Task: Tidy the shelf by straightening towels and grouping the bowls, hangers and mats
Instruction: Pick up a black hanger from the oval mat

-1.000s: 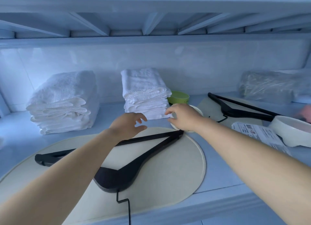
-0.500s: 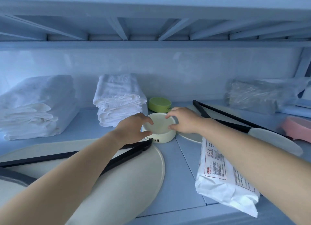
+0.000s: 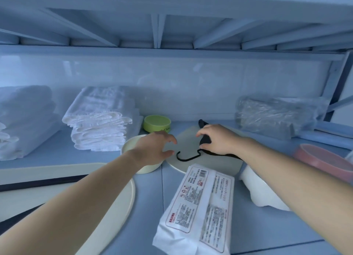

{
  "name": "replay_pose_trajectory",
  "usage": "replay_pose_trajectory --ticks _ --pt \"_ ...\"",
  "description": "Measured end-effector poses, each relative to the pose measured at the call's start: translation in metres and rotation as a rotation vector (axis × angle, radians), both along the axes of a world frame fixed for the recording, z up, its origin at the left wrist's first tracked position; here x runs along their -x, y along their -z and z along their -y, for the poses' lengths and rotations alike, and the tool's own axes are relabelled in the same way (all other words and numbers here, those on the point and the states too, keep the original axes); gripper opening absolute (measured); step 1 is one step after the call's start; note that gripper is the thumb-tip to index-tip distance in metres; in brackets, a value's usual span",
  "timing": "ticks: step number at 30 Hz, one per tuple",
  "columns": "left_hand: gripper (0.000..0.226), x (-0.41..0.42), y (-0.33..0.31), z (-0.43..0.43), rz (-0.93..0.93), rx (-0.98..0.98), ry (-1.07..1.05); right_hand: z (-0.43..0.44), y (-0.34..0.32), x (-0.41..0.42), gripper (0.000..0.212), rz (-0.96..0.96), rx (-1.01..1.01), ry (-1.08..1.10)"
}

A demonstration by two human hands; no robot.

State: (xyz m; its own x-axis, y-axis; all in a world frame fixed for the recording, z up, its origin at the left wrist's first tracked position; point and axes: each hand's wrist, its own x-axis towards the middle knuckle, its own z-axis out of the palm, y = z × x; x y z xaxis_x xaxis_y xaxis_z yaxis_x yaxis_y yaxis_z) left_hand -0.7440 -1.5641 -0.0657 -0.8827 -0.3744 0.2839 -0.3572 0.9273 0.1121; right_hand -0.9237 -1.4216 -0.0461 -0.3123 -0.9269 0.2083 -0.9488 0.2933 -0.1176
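Around your hands the shelf (image 3: 57,153) is crowded: a white wipes packet (image 3: 198,212) lies in front, a green bowl (image 3: 157,123) sits at the back beside the folded towels (image 3: 99,128), and a pink bowl (image 3: 324,162) sits far right. Your right hand (image 3: 217,140) is closed around the black hanger (image 3: 205,139), which lies on the round mat (image 3: 191,146). Your left hand (image 3: 154,149) hovers spread and empty over the cream bowl (image 3: 131,146), just beside that mat
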Motion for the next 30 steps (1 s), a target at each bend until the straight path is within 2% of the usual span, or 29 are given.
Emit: replay_pose_trajectory --ticks 5,14,21,30 --pt "0.03 0.025 0.007 -0.012 0.021 -0.017 0.0 -0.018 0.006 0.031 0.037 0.015 -0.023 0.02" --pt "0.028 0.048 0.014 -0.023 0.036 -0.004 -0.052 -0.02 0.021 0.052 0.047 0.056 -0.137 0.042" --pt "0.027 0.048 0.019 -0.026 0.099 0.019 -0.056 -0.014 0.032 0.062 0.024 0.02 -0.171 0.098" --pt "0.025 0.055 0.018 -0.009 0.101 0.017 -0.02 -0.017 0.032 0.06 0.02 -0.016 -0.091 0.126"
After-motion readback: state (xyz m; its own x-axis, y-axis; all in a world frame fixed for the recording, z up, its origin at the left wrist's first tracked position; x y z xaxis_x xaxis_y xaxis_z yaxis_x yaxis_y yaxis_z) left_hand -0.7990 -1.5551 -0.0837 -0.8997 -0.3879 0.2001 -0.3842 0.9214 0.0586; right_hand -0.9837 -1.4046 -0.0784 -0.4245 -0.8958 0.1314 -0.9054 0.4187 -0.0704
